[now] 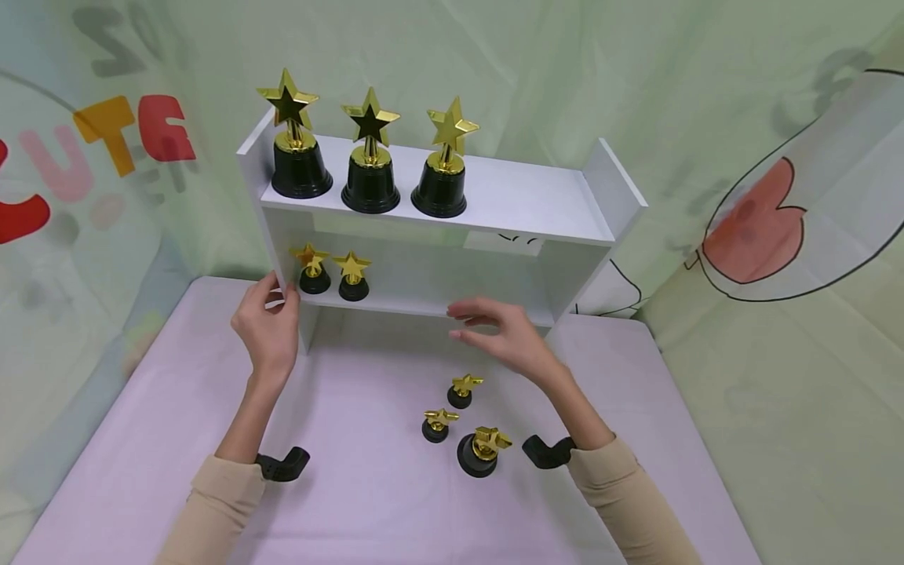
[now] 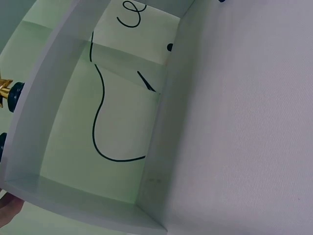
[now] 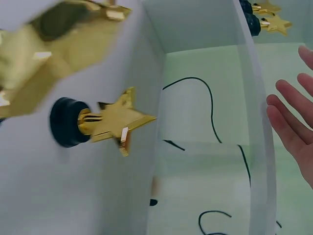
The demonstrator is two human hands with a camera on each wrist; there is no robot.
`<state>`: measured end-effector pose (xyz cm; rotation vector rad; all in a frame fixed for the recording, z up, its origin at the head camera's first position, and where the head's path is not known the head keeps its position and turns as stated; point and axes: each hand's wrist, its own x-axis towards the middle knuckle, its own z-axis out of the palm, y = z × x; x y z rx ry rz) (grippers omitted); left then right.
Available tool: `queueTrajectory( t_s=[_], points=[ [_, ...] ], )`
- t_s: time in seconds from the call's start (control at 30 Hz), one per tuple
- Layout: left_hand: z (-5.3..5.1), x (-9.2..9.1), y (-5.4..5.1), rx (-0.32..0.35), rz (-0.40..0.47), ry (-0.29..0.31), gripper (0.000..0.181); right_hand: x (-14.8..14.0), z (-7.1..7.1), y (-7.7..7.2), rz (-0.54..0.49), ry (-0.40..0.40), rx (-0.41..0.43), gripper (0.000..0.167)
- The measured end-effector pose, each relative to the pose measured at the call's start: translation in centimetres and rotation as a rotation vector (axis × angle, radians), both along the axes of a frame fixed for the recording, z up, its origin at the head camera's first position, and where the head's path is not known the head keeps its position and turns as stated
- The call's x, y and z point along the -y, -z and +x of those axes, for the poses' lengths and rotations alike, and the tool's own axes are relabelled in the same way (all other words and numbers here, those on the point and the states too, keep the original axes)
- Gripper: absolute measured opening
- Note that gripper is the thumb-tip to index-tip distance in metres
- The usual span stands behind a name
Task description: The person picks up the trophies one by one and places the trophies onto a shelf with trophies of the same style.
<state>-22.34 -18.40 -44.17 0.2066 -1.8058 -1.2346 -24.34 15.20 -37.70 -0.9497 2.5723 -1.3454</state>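
Trophies (image 1: 370, 188): head view, three atop shelf (image 1: 530, 196) toward 11 o'clock, two below toward 9, three on tabletop (image 1: 367, 502) toward 6
Left hand (image 1: 270, 326): gripping shelf's side
Right hand (image 1: 510, 337): fingers loose, holding nothing
Star (image 3: 120, 117): broad in right wrist view, foreshortened from head

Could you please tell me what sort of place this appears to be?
Probably a small staged work area or booth: wrinkled printed sheets hang behind and beside a pale table, on which a white shelf unit bears gold star trophies.
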Motion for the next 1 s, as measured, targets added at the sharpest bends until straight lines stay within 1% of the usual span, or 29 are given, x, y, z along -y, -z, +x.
queueTrajectory(
  t_s=[0.2, 0.4, 0.53, 0.63, 0.8, 1.0],
  points=[
    [0.0, -0.1, 0.0, -0.005, 0.014, -0.003, 0.022, -1.7, 2.0, 1.0, 0.003, 0.005, -0.041, 0.036],
    [0.0, -0.1, 0.0, -0.005, 0.006, 0.004, 0.021, -3.3, 4.5, 2.2, 0.03, 0.061, -0.032, 0.036],
    [0.1, 0.1, 0.0, -0.007, 0.003, -0.005, 0.021, -3.9, 5.6, 3.2, 0.053, 0.063, -0.046, 0.035],
    [0.1, 0.2, 0.0, -0.011, 0.007, -0.009, 0.02, -4.2, 6.4, 4.0, 0.049, 0.054, -0.056, 0.037],
    [0.0, 0.1, 0.0, -0.017, 0.014, -0.005, 0.02, -4.8, 7.9, 5.2, 0.032, 0.058, -0.042, 0.044],
    [-0.1, 0.0, 0.1, -0.024, 0.015, 0.002, 0.02, -5.4, 9.9, 6.4, 0.038, 0.13, 0.024, 0.05]
  ],
)
